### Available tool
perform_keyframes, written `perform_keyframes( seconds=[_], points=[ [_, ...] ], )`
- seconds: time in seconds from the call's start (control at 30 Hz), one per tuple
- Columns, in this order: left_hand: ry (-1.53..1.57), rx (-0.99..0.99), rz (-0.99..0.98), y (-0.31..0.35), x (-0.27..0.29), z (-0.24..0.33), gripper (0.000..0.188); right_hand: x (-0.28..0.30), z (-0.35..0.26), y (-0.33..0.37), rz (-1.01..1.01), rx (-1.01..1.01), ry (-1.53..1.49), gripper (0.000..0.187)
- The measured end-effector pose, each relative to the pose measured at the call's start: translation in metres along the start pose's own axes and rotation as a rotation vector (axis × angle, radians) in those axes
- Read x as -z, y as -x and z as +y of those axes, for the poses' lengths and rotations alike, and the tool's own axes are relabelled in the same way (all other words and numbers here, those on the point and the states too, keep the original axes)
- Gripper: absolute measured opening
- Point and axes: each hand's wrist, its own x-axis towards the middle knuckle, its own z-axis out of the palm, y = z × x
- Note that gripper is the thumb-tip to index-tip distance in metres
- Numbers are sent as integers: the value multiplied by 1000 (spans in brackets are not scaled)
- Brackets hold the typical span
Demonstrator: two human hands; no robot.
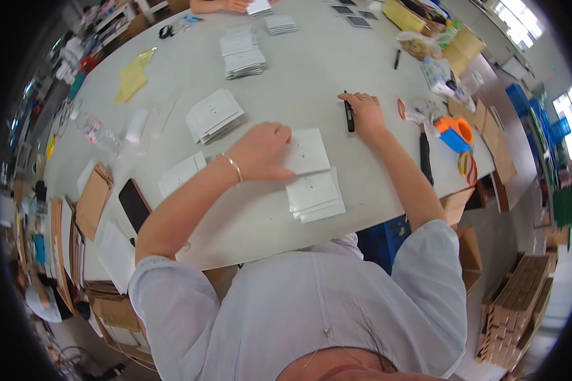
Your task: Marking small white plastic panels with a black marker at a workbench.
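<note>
My right hand (pixel 367 115) is closed around a black marker pen (pixel 349 114), which stands almost upright against the fingers above the table. My left hand (pixel 265 152) rests at the left edge of a flat white square card (pixel 309 151) with a tiny dark mark. Its thumb is stretched apart from the bent fingers, and the fingertips are partly hidden. Just below lies a small overlapping pile of similar white cards (pixel 314 195). More white cards (pixel 183 174) show beyond my left forearm, and a taller stack (pixel 215 115) sits past my left hand.
Further stacks of white cards (pixel 242 54) stand at the far side, near another person's hands (pixel 238 5). To the left are a phone (pixel 134 204), a clear bottle (pixel 95 132) and a yellow sheet (pixel 133 77). Orange tape (pixel 458 129) and scissors (pixel 468 168) lie at the right.
</note>
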Motion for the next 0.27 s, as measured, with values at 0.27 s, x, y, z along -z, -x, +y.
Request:
perform_keyframes(
  seconds=[0.27],
  points=[
    [-93, 30, -23, 27, -24, 61, 60, 30, 37, 59, -96, -141, 230, 46]
  ],
)
